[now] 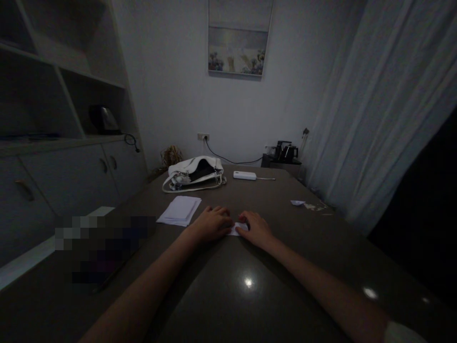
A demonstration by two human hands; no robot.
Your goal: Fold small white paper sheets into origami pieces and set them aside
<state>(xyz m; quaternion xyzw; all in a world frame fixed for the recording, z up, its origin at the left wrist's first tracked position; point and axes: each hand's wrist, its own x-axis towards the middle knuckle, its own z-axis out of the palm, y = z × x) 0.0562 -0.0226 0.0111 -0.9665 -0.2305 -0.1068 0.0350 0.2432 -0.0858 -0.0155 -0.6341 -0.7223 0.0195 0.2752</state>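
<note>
Left of the left hand (212,223) lies a stack of white sheets (179,210), seemingly unused. Both grips press flat, fingers spread, on a small folded white paper (236,229) between them on the table (250,295); the right hand (257,229) covers its right edge. Folding looks underway, unfinished.

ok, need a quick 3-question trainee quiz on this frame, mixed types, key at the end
1. True or false: both hands rest on the small white paper on the table.
2. What lies left of the left hand? A) stack of white sheets B) kettle C) power bank
3. Fill in: the white ____ lies at the table's far side, beside the white power bank.

Key:
1. True; the right hand touches it too.
2. A, the stack of white sheets.
3. handbag.
</note>
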